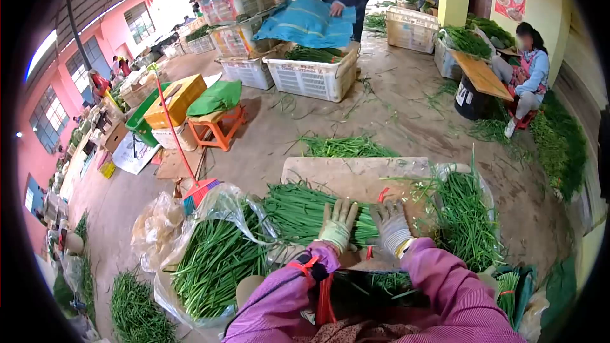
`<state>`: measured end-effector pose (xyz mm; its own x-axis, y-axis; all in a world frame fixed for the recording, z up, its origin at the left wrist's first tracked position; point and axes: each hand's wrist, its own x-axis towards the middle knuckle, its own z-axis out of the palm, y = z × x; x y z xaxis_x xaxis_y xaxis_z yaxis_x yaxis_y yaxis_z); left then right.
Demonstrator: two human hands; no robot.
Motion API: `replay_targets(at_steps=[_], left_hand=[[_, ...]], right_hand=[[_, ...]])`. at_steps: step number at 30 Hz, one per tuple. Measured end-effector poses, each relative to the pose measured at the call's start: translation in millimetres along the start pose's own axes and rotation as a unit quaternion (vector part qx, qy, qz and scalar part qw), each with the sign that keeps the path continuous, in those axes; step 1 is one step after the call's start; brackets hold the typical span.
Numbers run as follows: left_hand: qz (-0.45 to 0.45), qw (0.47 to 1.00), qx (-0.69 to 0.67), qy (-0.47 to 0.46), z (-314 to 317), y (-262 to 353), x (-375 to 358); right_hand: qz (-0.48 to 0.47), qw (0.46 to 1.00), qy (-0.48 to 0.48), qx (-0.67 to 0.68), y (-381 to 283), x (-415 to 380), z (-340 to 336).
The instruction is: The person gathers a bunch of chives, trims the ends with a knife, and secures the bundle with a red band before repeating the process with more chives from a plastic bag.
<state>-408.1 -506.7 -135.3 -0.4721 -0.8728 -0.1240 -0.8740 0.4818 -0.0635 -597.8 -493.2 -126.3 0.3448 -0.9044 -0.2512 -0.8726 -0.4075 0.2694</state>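
Observation:
My left hand [338, 223], in a pale work glove, lies flat with fingers stretched over a bunch of long green chive-like stalks [295, 208]. Beside it my right hand [391, 226], gloved in grey-white, rests with fingers extended at the stalks' right end. Both hands press on the bunch from above, and neither is closed. The bunch lies across a worn board [356, 171]. A red strip [383, 194] pokes out beyond the stalks, and another red end shows on the near side. More red strips [325, 298] hang below my left wrist.
Loose stalks fill a plastic-lined container [219, 260] at left and another heap [467, 216] at right. A broom [198, 192] stands by an orange stool [217, 126]. Ahead, a person holds a blue sheet [308, 22] over a white crate [311, 75]; another sits at right.

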Motion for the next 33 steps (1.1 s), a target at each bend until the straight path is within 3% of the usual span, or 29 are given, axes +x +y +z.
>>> replay_targets(at_steps=[4,9,13,18,19,20,24,26,29,31,33], left_hand=[[-0.022,0.999,-0.039,0.028,-41,-27,-35],[-0.106,0.951,-0.186,0.222,-95,-86,-107],[-0.193,0.898,-0.196,0.345,-105,-132,-198],[-0.369,0.833,-0.206,0.358,-61,-149,-317],[-0.384,0.794,-0.285,0.376,-50,-142,-335],[-0.400,0.804,-0.246,0.364,-38,-135,-355],[-0.500,0.754,-0.274,0.327,3,-93,-397],[-0.510,0.763,-0.247,0.311,49,-92,-417],[-0.503,0.765,-0.259,0.307,71,-84,-423],[-0.494,0.752,-0.300,0.315,64,-76,-424],[-0.492,0.780,-0.226,0.312,71,-83,-426]], right_hand=[[0.011,1.000,0.023,-0.002,7,-1,13],[0.032,0.999,-0.014,-0.003,16,-10,14],[0.055,0.998,0.008,-0.008,28,-23,8],[0.068,0.990,0.115,0.036,41,-49,4],[0.064,0.985,0.155,0.042,41,-52,10],[0.064,0.984,0.158,0.043,38,-56,10],[0.043,0.978,0.188,0.073,24,-70,8],[0.024,0.981,0.184,0.063,15,-74,-8],[0.038,0.984,0.174,0.025,17,-58,-46],[0.077,0.957,0.280,0.008,23,-32,-59],[0.205,0.977,0.060,0.011,14,-21,-101]])
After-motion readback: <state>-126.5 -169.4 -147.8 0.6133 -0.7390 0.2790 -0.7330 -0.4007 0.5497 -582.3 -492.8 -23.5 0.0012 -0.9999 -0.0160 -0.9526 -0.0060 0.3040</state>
